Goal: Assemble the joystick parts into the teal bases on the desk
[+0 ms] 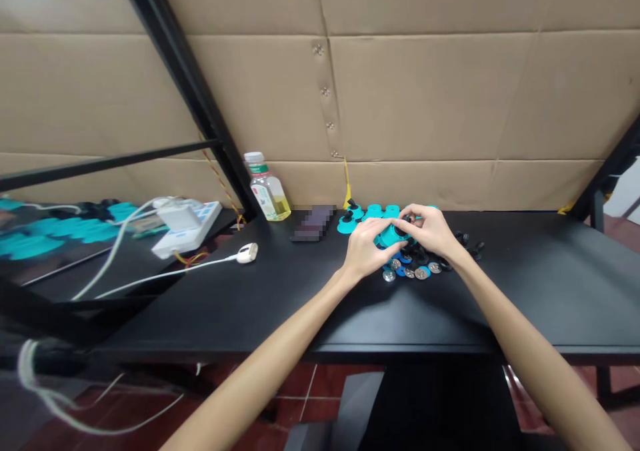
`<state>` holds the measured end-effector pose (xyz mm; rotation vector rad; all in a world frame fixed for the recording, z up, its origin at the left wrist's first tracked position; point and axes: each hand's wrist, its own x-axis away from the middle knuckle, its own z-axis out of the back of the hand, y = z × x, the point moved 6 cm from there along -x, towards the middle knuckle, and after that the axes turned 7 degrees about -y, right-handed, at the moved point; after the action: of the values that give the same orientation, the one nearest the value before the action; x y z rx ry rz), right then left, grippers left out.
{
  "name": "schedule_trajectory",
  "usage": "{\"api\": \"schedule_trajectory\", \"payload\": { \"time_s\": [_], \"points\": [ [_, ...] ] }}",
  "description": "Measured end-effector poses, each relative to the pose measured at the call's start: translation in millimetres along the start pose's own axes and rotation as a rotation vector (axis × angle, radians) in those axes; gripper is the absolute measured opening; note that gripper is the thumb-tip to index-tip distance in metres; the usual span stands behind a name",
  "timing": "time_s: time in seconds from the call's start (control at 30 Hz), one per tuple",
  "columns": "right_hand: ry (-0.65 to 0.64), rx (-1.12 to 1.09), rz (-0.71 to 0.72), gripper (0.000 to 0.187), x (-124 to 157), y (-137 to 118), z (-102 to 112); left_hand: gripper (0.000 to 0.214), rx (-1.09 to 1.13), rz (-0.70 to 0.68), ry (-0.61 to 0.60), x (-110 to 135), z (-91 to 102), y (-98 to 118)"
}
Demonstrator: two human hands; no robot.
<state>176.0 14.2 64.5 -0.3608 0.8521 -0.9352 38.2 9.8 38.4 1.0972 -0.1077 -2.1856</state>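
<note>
My left hand (pixel 366 249) is closed around a teal, cup-shaped plastic piece (pixel 388 237), held above the black table. The fingers of my right hand (pixel 428 229) pinch a small black part (pixel 404 227) against the top of that piece; whether it is seated cannot be made out. Below my hands lie several round metal discs (pixel 423 273), some blue ones (pixel 401 271) and loose black parts (pixel 470 243). Behind my left hand stand several more teal pieces (pixel 374 211), and two at the left carry black knobs (pixel 349 216).
A bottle of yellow liquid (pixel 270 194) and a dark, blurred-out flat object (pixel 315 224) stand near the cardboard wall (pixel 430 97). A white cable plug (pixel 247 253) lies at the table's left. Beyond the black frame post (pixel 185 64) are a power strip (pixel 193 227) and teal pieces (pixel 30 241).
</note>
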Motion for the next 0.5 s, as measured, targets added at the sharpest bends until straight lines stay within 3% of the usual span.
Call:
{"api": "schedule_trajectory", "payload": {
  "time_s": [0.17, 0.37, 0.5],
  "points": [
    [0.027, 0.171, 0.102, 0.015, 6, 2, -1, 0.040, -0.117, 0.029, 0.004, 3, -11.0, 4],
    [0.003, 0.503, 0.144, 0.030, 13, 0, -19, 0.037, -0.291, -0.020, -0.049, 4, -17.4, 1],
    [0.014, 0.555, 0.140, 0.034, 15, -5, -26, 0.037, -0.345, -0.012, -0.049, 3, -15.2, -4]
  ]
}}
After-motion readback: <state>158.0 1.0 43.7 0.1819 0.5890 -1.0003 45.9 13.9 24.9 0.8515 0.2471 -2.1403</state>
